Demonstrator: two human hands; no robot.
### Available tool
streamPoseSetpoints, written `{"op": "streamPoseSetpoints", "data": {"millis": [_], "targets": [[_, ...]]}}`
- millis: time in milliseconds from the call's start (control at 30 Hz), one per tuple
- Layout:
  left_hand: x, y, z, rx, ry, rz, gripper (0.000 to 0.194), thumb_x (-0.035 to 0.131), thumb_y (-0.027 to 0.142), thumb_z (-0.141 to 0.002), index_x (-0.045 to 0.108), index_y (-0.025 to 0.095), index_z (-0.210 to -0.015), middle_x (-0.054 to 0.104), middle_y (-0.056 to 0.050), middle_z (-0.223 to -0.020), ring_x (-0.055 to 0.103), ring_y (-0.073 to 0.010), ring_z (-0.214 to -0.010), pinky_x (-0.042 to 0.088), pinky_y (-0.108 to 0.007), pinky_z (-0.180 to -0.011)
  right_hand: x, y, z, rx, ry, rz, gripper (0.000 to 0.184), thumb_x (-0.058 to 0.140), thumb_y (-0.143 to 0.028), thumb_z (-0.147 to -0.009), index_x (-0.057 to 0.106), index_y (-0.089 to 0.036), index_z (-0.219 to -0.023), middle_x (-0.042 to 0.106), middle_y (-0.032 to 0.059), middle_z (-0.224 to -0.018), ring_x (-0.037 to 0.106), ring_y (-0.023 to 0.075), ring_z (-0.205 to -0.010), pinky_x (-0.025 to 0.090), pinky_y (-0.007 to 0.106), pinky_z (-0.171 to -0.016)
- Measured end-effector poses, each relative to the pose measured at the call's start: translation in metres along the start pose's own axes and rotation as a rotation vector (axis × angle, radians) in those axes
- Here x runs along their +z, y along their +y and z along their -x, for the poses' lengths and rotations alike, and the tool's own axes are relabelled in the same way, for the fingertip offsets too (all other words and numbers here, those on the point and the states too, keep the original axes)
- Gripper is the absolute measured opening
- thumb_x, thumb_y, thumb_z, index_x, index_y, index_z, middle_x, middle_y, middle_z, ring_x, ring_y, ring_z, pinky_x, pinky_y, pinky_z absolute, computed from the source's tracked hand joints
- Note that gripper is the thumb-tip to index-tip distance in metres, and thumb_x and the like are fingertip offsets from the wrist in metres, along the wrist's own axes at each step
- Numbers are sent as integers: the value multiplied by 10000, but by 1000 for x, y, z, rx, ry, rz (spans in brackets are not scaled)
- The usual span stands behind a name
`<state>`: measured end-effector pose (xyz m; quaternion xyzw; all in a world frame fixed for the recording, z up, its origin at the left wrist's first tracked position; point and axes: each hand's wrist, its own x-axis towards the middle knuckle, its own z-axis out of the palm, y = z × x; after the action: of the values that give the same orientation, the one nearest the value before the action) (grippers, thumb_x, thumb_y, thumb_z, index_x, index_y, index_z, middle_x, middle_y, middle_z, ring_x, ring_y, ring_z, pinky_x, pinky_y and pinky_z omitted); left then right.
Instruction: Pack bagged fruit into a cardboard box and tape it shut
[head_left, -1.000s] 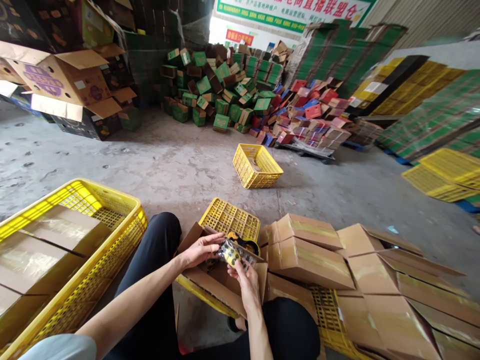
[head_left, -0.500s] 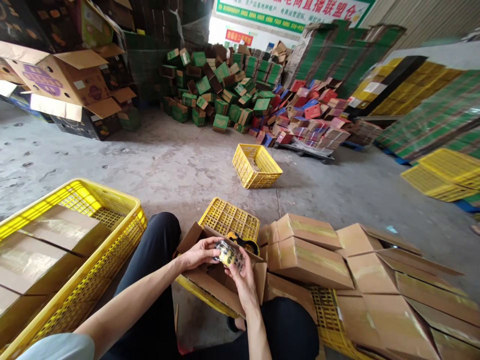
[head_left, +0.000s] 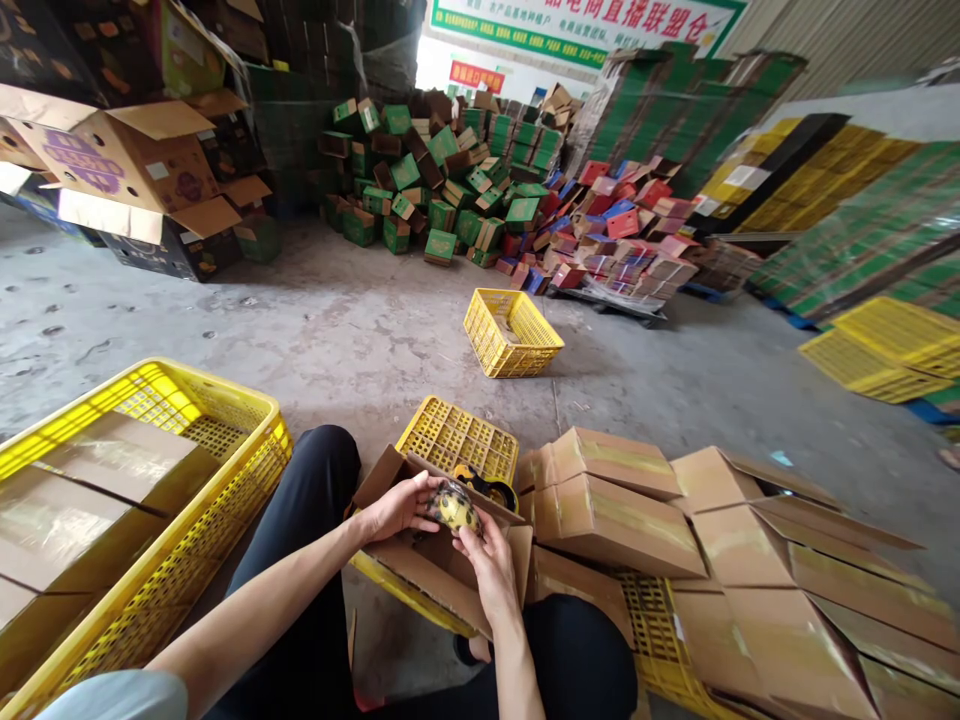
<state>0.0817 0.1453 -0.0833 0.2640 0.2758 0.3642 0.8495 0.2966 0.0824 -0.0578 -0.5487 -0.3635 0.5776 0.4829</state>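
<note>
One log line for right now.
right hand: holding wrapped yellow-and-black packet | left hand: at packet's edge | below: open carton | right: taped cartons

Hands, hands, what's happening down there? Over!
Right hand holds yellow-and-black packet; left hand at its edge. Packet over open box. Black-and-yellow thing just beyond, doesn't look in the way.

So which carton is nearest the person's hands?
The open carton between the knees, beneath left hand and right hand; the taped cartons in the yellow crate at left and the piled cartons at right are farther away.
</note>
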Motion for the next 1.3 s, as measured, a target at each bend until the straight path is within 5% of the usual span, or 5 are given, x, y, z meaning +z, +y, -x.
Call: {"op": "streamPoseSetpoints", "data": {"millis": [200,600,1033,1200,1300], "targets": [[-4,-5,-3,19,-60,-20,595,929,213,-752,731,203,-1313,752,-137,-1232,762,-235,-1033,570,-334,-926,-1,-1,0,33,-31,-181,519,943,-539,-732,798,-258,-1143,801,85,-1201,762,243,-1000,634,348,-870],[7,-1,7,49,-304,-154,581,919,321,-827,725,180,-1356,743,-146,-1304,717,-269,-1148,501,-372,-1049,6,7,8,275,-166,-429,505,979,-566,-692,799,-261,-1052,822,51,-1002,758,227,-887,602,358,-792],[-4,-11,2,23,-108,-128,495,958,372,-762,698,169,-1131,746,-91,-1106,726,-202,-921,552,-345,-879,0,20,-4,121,-98,122,649,846,-773,-710,838,-223,-1054,829,107,-997,756,310,-962,605,416,-818],[-1,-11,2,68,-36,-266,543,951,478,-748,681,148,-1084,734,-69,-983,678,-158,-807,501,-269,-757,-9,26,-13,98,26,123,726,929,-751,-538,815,-235,-1035,830,104,-1021,780,348,-937,637,437,-765],[1,-11,2,110,-2,-331,535,955,497,-733,701,140,-1039,729,-59,-951,658,-162,-815,489,-276,-778,-12,19,-12,18,70,69,680,882,-709,-658,796,-272,-1172,806,108,-1213,757,358,-1095,645,436,-828]]}}
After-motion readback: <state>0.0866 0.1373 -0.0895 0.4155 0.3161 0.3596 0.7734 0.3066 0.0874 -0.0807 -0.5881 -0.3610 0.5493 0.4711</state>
